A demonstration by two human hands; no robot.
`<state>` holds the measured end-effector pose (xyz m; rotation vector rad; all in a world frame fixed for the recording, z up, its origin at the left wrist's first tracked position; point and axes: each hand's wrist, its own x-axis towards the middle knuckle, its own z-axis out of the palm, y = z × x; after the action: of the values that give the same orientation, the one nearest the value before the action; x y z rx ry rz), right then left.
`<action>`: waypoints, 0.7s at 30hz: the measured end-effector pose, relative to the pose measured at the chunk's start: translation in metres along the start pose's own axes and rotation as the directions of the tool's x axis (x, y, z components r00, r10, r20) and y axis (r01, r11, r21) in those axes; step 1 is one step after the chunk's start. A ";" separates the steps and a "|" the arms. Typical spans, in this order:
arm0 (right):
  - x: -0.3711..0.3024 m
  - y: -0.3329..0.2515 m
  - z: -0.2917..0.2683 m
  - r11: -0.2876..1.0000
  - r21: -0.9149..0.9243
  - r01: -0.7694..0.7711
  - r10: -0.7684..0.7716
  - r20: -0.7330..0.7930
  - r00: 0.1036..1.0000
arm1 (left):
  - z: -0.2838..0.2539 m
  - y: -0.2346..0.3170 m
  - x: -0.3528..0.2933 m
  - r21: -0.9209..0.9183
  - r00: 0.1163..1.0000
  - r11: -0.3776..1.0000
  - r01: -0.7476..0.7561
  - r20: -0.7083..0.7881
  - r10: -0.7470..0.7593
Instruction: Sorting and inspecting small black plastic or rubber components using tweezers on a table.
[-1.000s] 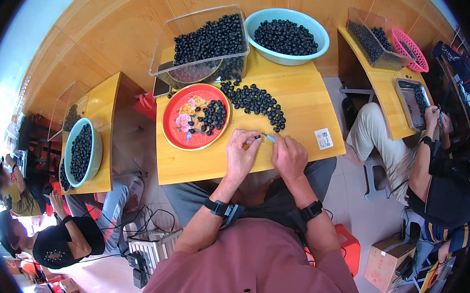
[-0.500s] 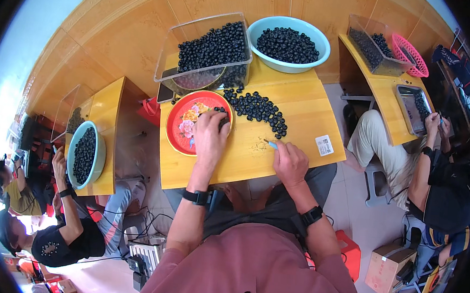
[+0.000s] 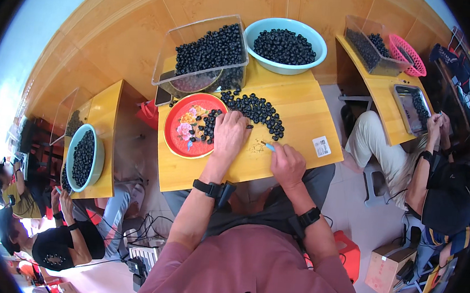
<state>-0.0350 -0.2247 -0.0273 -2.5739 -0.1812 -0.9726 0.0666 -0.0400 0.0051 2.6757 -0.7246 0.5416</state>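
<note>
My left hand point(image 3: 229, 133) lies palm down on the yellow table point(image 3: 297, 113), its fingers reaching into a loose heap of dark round fruits point(image 3: 256, 110) beside a red flowered plate point(image 3: 182, 124) that holds a few of them. My right hand point(image 3: 286, 164) rests on the table to the right, closed on a small blue-handled tool point(image 3: 268, 146) whose tip points left. Whether the left hand grips a fruit cannot be seen.
A clear plastic tub point(image 3: 206, 54) and a light blue bowl point(image 3: 286, 38), both full of dark fruits, stand at the table's back. Other people sit at neighbouring yellow tables: one at the right point(image 3: 439, 182) by a metal tray, others at the lower left point(image 3: 65, 238).
My left hand moved from beside the right hand out to the red plate, then right to the loose heap of fruits. The right hand stayed in place with the tool.
</note>
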 end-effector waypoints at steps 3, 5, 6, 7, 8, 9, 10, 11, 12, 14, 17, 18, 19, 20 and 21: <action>0.000 0.000 -0.001 1.000 -0.010 -0.001 0.001 0.014 1.000 | -0.002 0.005 -0.010 -0.144 0.999 0.989 0.030 -0.039 -0.036; 0.001 0.000 -0.001 1.000 -0.005 -0.001 0.001 0.010 1.000 | -0.002 0.011 -0.019 -0.248 0.995 0.966 0.071 -0.054 -0.087; 0.001 0.000 -0.001 1.000 -0.003 -0.001 0.001 0.006 1.000 | -0.005 0.016 -0.023 -0.365 0.978 0.910 0.197 0.008 -0.208; 0.001 0.000 0.000 1.000 -0.003 -0.001 0.001 0.007 1.000 | -0.007 0.021 -0.027 -0.468 0.944 0.824 0.319 0.085 -0.317; 0.000 0.000 0.000 1.000 -0.006 -0.005 0.005 0.011 1.000 | -0.005 0.023 -0.032 -0.469 0.944 0.824 0.319 0.086 -0.317; 0.000 0.000 0.001 1.000 -0.007 -0.006 0.006 0.014 1.000 | -0.005 0.025 -0.037 -0.510 0.954 0.813 0.282 0.060 -0.293; 0.000 0.000 0.001 1.000 -0.006 -0.004 0.004 0.015 1.000 | -0.004 0.026 -0.040 -0.549 0.962 0.800 0.242 0.032 -0.270; 0.000 -0.001 0.000 1.000 -0.002 -0.002 0.002 0.010 1.000 | -0.003 0.027 -0.042 -0.548 0.962 0.800 0.243 0.031 -0.271; 0.000 -0.001 0.000 1.000 0.001 0.000 0.000 0.005 1.000 | -0.002 0.028 -0.044 -0.555 0.958 0.794 0.248 0.019 -0.287; -0.001 0.000 0.001 1.000 0.000 0.002 -0.002 0.013 1.000 | 0.001 0.030 -0.047 -0.561 0.953 0.788 0.254 0.006 -0.303; -0.001 -0.001 0.000 1.000 -0.003 0.003 -0.003 0.018 1.000 | 0.009 0.032 -0.050 -0.676 0.909 0.647 0.353 0.084 -0.409; -0.001 -0.001 0.000 1.000 -0.004 0.002 -0.002 0.018 1.000 | 0.007 0.036 -0.049 -0.758 0.881 0.530 0.380 0.123 -0.457; -0.001 -0.001 0.000 1.000 -0.005 0.001 -0.001 0.019 1.000 | 0.006 0.039 -0.049 -0.824 0.851 0.403 0.398 0.169 -0.497; -0.001 -0.001 -0.001 1.000 -0.009 0.001 -0.001 0.025 1.000 | 0.008 0.040 -0.050 -0.824 0.851 0.402 0.400 0.171 -0.497; -0.001 -0.001 -0.001 1.000 -0.015 0.000 0.001 0.031 1.000 | 0.011 0.040 -0.052 -0.790 0.846 0.439 0.428 0.179 -0.502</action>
<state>-0.0368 -0.2245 -0.0267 -2.6038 -0.1824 -0.9382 0.0071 -0.0555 -0.0193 1.7996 -0.0851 0.0936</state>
